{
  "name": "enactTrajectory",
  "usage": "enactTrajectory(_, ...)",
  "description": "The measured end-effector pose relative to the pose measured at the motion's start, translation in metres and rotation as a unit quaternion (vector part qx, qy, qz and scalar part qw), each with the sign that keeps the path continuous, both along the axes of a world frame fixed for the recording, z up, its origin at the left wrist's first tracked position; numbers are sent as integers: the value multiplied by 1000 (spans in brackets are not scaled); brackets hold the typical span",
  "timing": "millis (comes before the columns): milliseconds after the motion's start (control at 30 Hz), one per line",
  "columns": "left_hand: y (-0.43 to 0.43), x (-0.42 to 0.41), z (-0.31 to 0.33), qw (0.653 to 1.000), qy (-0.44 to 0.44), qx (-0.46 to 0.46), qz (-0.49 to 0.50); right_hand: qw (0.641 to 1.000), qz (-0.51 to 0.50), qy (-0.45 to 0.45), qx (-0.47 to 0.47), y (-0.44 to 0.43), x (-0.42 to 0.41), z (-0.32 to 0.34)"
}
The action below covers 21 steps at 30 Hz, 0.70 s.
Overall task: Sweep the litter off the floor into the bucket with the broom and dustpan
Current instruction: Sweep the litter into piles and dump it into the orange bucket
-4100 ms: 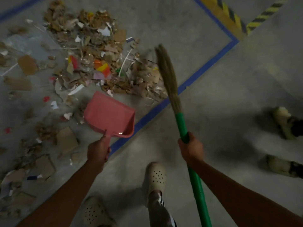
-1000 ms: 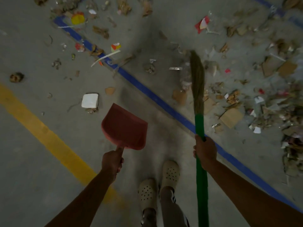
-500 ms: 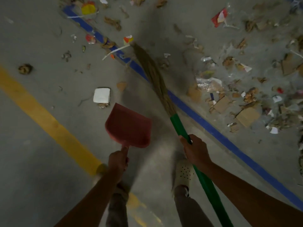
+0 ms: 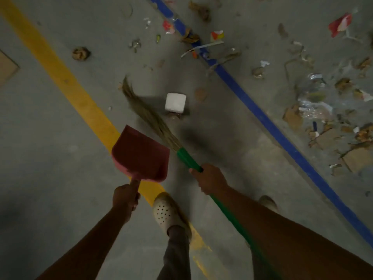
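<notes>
1. Left hand (image 4: 125,196): fingers wrapped round the stub handle of the dustpan (image 4: 141,154). The pan is held off the floor, tilted, with its mouth pointing away from the person. My read is that it's carried at the ready, not yet set down to catch anything. The inside is dark and I see no load in it.
2. Right hand (image 4: 210,178): fingers closed round the green shaft of the broom (image 4: 149,116), low down near the bristle head. A short grip like that likely gives tighter control for flicking. The rest of the shaft runs back under the right forearm.
3. The bristles angle forward-left, passing just left of the white block (image 4: 175,102). They're blurred, so probably mid-stroke. I can't tell whether they touch the block.
4. Litter: the block and a brown clump (image 4: 80,53) are strays between the two painted lines. The bulk lies past the blue line (image 4: 252,102), including cardboard scraps (image 4: 327,138), clear film and a red wrapper (image 4: 340,24).
5. Bucket: not in view.
6. Floor (image 4: 40,158): smooth grey concrete, so it should sweep easily. The yellow line (image 4: 66,77) and the blue line both run diagonally. One pale shoe (image 4: 164,213) stands on the yellow line.
7. The room is dim, so small bits are hard to spot.
</notes>
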<state>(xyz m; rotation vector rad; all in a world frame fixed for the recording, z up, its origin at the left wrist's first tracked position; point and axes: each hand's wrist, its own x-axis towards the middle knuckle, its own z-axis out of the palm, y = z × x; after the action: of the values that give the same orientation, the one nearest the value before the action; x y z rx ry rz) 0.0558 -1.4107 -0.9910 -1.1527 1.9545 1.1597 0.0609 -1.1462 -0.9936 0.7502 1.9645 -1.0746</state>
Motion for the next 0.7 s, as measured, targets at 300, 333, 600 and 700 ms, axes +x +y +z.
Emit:
enactTrajectory(300,-44,-32,-9,1000,2,18,-3,929,-333,-91,135,0,5,-42)
enactTrajectory(333,-44,-33,-8,1000,6,28,-3,913,-369,-91,149,4,3,-35)
enactTrajectory(600,-47,-32,10,995,21,73,60,912,-365,17,186,-14,-10,22)
enactTrajectory(700,-62,-28,16,994,17,72,87,933,-312,77,164,-48,-16,31)
